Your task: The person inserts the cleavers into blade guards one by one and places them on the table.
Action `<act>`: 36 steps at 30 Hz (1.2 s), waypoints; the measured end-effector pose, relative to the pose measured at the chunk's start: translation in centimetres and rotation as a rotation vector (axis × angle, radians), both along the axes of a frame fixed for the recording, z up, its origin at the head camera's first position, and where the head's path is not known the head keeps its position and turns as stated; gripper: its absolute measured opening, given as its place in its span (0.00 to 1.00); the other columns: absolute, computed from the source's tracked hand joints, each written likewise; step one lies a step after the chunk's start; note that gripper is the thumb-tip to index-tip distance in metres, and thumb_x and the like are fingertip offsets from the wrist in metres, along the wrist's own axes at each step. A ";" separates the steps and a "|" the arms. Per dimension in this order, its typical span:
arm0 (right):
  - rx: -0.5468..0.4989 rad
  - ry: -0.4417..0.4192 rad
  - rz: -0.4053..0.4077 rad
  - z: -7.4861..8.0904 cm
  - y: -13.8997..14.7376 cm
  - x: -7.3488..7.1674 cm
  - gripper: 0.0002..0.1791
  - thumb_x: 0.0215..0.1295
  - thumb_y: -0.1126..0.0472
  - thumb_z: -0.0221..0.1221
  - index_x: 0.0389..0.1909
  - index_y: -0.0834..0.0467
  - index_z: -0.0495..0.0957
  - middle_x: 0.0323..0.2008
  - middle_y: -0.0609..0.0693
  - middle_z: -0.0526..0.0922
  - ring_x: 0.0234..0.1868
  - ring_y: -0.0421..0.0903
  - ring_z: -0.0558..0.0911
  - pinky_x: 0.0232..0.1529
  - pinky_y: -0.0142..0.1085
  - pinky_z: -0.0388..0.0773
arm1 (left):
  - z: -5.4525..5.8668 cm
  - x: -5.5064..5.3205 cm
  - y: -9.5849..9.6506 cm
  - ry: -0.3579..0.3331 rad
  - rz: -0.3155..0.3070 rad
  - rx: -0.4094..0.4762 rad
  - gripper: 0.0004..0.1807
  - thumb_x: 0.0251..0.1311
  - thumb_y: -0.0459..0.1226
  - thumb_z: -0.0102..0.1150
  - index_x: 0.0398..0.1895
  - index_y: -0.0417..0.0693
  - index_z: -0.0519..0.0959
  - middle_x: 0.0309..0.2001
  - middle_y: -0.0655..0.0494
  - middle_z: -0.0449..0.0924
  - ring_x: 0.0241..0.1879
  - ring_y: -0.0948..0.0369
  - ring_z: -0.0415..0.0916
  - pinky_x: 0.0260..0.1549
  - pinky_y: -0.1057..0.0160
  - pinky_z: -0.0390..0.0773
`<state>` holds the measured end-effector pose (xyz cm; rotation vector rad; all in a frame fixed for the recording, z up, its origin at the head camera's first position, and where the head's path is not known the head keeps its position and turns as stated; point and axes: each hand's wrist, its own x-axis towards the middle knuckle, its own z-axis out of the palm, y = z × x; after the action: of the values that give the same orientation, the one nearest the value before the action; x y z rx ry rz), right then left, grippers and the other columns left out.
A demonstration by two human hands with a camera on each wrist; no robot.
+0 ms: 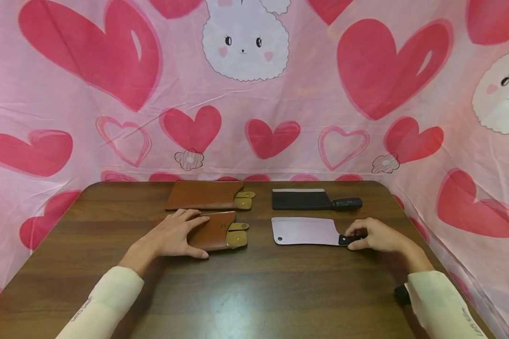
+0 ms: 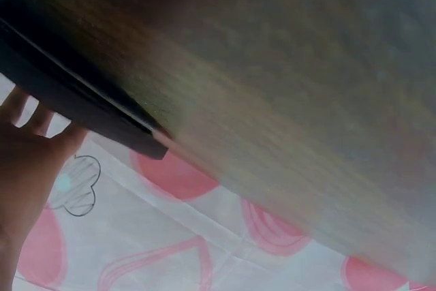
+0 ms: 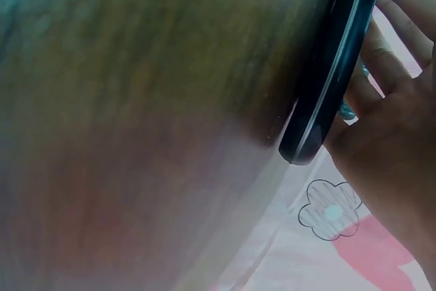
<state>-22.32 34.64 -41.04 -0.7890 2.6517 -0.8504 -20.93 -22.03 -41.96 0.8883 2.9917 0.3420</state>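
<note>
So we had the left hand spread over the nearer brown sheath, fingers stretched out across it, thumb down by its near edge. Looked smooth and kinda shiny, leather-like, with two mustard tabs with snaps just right of that hand. Meanwhile the right hand was pinching the black handle of a silvery cleaver, its blade reaching out toward the left hand. We noticed it was wide and pale, with a little round hole at the tip end. Beyond the left hand lay a second brown sheath; beyond the right, a black cleaver with a silvery edge.
</note>
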 end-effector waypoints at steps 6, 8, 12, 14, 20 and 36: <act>-0.062 0.078 0.021 0.1 0.1 0.3 0.10 0.58 0.57 0.74 0.41 0.52 0.88 0.38 0.41 0.85 0.40 0.39 0.79 0.43 0.35 0.75 | 0.2 -0.1 -0.1 0.061 -0.012 0.032 0.56 0.42 0.78 0.61 0.71 0.55 0.74 0.66 0.48 0.70 0.66 0.45 0.64 0.61 0.36 0.64; -0.085 0.110 0.029 0.1 0.1 0.4 0.10 0.58 0.58 0.74 0.40 0.52 0.88 0.38 0.41 0.85 0.39 0.38 0.80 0.42 0.34 0.76 | 0.3 -0.1 -0.1 0.075 -0.013 0.040 0.57 0.42 0.79 0.59 0.71 0.56 0.74 0.66 0.48 0.70 0.65 0.46 0.64 0.61 0.37 0.64; -0.119 0.156 0.047 0.0 -0.2 0.5 0.10 0.57 0.60 0.75 0.41 0.52 0.88 0.37 0.41 0.86 0.38 0.38 0.80 0.40 0.34 0.77 | 0.4 -0.2 0.0 0.096 -0.015 0.047 0.57 0.42 0.81 0.57 0.71 0.56 0.74 0.67 0.48 0.70 0.65 0.47 0.64 0.60 0.38 0.64; -0.129 0.177 0.055 0.1 -0.4 0.5 0.11 0.57 0.60 0.75 0.41 0.52 0.88 0.38 0.41 0.86 0.39 0.39 0.81 0.40 0.33 0.77 | 0.5 -0.2 0.0 0.105 -0.017 0.051 0.57 0.42 0.80 0.57 0.71 0.57 0.74 0.67 0.48 0.70 0.65 0.47 0.65 0.60 0.39 0.64; -0.140 0.240 0.060 0.8 -1.5 0.7 0.13 0.56 0.60 0.75 0.43 0.53 0.89 0.39 0.40 0.86 0.40 0.39 0.82 0.42 0.33 0.77 | 0.6 -0.1 0.1 0.144 -0.027 0.058 0.55 0.43 0.79 0.58 0.70 0.57 0.75 0.66 0.48 0.71 0.64 0.48 0.65 0.57 0.41 0.64; -0.186 0.289 0.105 2.2 -4.5 0.8 0.16 0.54 0.65 0.76 0.45 0.53 0.89 0.39 0.38 0.85 0.40 0.39 0.81 0.38 0.32 0.77 | 0.8 -0.4 0.6 0.202 -0.049 0.070 0.53 0.46 0.77 0.59 0.70 0.56 0.75 0.66 0.48 0.70 0.63 0.47 0.65 0.55 0.42 0.64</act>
<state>-21.56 30.14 -38.89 -1.1668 2.7714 -1.0355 -21.31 -21.42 -41.19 1.0621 3.1507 0.3797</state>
